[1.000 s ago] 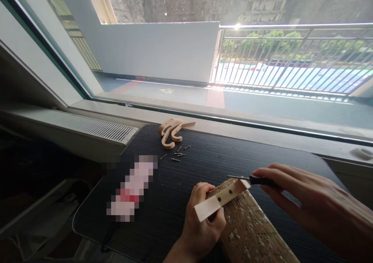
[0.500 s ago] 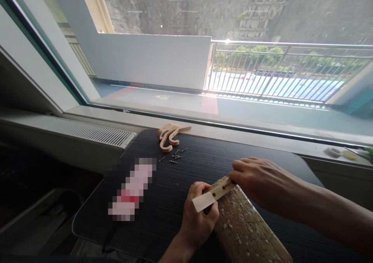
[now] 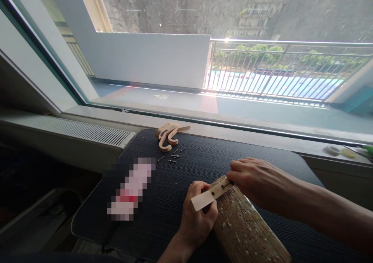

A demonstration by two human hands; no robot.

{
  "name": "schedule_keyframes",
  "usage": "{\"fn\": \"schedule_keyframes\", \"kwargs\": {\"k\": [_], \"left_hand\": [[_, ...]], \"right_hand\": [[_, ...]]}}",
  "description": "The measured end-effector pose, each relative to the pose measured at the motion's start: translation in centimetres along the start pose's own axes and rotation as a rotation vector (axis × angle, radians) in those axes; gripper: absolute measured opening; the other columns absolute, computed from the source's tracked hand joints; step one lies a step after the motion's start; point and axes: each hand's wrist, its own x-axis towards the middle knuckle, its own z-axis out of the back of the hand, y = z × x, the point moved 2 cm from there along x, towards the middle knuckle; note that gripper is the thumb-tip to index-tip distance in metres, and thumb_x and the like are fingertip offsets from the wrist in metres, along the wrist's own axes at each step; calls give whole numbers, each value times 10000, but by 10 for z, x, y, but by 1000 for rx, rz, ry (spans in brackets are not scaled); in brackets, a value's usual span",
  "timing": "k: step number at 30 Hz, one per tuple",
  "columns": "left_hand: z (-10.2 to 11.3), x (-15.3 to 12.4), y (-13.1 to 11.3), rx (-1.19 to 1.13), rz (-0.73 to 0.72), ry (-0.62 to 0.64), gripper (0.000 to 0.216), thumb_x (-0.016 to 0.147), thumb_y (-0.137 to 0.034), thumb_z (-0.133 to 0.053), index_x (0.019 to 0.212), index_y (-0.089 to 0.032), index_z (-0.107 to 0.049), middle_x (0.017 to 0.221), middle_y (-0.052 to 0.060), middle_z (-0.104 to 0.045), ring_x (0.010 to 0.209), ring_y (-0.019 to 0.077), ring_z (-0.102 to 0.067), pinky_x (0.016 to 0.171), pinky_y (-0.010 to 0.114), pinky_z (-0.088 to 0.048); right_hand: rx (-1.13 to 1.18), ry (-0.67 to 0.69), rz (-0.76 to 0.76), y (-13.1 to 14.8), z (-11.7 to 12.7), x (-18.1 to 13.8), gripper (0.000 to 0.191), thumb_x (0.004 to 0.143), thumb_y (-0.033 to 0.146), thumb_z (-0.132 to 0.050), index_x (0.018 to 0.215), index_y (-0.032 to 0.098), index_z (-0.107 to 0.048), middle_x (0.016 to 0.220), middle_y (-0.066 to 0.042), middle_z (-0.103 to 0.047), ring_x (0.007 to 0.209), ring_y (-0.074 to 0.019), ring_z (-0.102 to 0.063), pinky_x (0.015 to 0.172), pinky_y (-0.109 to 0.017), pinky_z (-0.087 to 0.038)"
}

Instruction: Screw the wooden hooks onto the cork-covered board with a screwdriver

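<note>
Right hand and screwdriver: since a second ago, your right hand (image 3: 247,173) has been moving in from the right, and the screwdriver (image 3: 231,182) is now pointing down at the wooden strip (image 3: 204,199) instead of passing above its far end.
Window: it is filling the upper view, showing you a metal railing (image 3: 262,70) and a pale wall (image 3: 151,60) outside.
Table: the black table (image 3: 204,158) is standing against the windowsill (image 3: 140,121) in front of you.
Radiator: the white radiator (image 3: 87,130) is running along the left, beside the table's far corner.
Board: the thick, pitted wooden board (image 3: 247,228) is lying at a slant on the table, its near end reaching the bottom of your view.
Left hand: your left hand (image 3: 199,212) is gripping the strip, thumb on the near side, fingers on the far side.
Right-hand grip: your fingers are closing around the screwdriver's handle, mostly hiding it.
Blurred patch: a pixelated pinkish thing (image 3: 131,189) is lying on the table's left.
Hooks: curved wooden hooks (image 3: 167,134) are lying piled by the sill.
Strip: it is resting across the board's far end, showing two dark holes.
Screwdriver tip: it is meeting the upper hole.
Screws: several small screws (image 3: 175,156) are lying scattered just before the hooks.
</note>
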Motion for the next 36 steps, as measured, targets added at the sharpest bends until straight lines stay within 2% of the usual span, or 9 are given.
{"fn": "schedule_keyframes", "kwargs": {"k": [8, 15, 18, 21, 24, 28, 31, 33, 36], "left_hand": [[1, 1, -1, 7, -11, -7, 213, 738, -100, -532, 936, -177, -527, 903, 39, -562, 859, 168, -573, 796, 318, -503], [0, 0, 1, 1, -8, 8, 234, 739, -84, -530, 952, -179, -516, 921, 38, -553, 878, 167, -556, 813, 319, -487], [-2, 0, 4, 3, -6, 14, 234, 743, -83, -534, 952, -183, -507, 925, 33, -548, 883, 165, -547, 815, 322, -478], [-3, -2, 6, -2, -9, 20, 228, 755, -90, -533, 959, -185, -497, 936, 34, -542, 896, 166, -538, 825, 325, -468], [-3, -3, 6, -7, -19, 21, 226, 762, -93, -532, 964, -186, -492, 941, 36, -537, 906, 168, -531, 834, 329, -460], [-2, -3, 5, -20, -21, 26, 223, 767, -99, -531, 969, -183, -489, 947, 41, -535, 909, 170, -533, 837, 328, -459], [-2, -3, 6, -27, -7, 30, 217, 765, -96, -530, 960, -179, -487, 942, 42, -539, 901, 169, -542, 841, 328, -459], [-2, -3, 7, -28, -2, 27, 211, 762, -94, -529, 950, -179, -486, 936, 41, -540, 890, 167, -547, 837, 327, -461], [-2, -3, 7, -25, -1, 34, 209, 762, -94, -530, 948, -179, -488, 935, 42, -538, 892, 168, -545, 834, 326, -462]], "right_hand": [[-25, 23, 24, -3, -3, 4, 173, 834, 78, -517, 742, 182, -620, 706, -14, -593, 587, -130, -527, 562, -264, -330], [-81, 0, 93, 6, -3, 7, 181, 786, 42, -537, 751, 197, -624, 723, -9, -609, 595, -160, -554, 558, -289, -323], [-85, 80, 94, 7, -3, 13, 139, 750, 67, -561, 774, 189, -624, 750, -28, -640, 616, -190, -598, 527, -298, -308], [-86, 197, -4, 7, 3, 21, 132, 745, 78, -548, 787, 172, -629, 705, -42, -668, 626, -201, -642, 484, -294, -261], [-90, 237, -87, 9, 11, 28, 122, 787, 142, -522, 746, 162, -635, 657, -66, -680, 631, -215, -661, 465, -292, -234], [-108, 235, -115, 14, 18, 32, 123, 785, 164, -538, 713, 153, -637, 670, -89, -690, 647, -232, -668, 464, -291, -230], [-113, 228, -104, 13, 20, 29, 90, 759, 120, -561, 814, 150, -626, 718, -72, -691, 663, -222, -665, 472, -286, -231], [-115, 189, -58, 12, 21, 26, 137, 735, 86, -578, 839, 168, -611, 741, -46, -680, 649, -204, -653, 472, -281, -224], [-90, 128, 66, 11, 19, 22, 141, 723, 62, -590, 759, 198, -600, 733, -8, -651, 611, -173, -620, 478, -278, -233]]}}
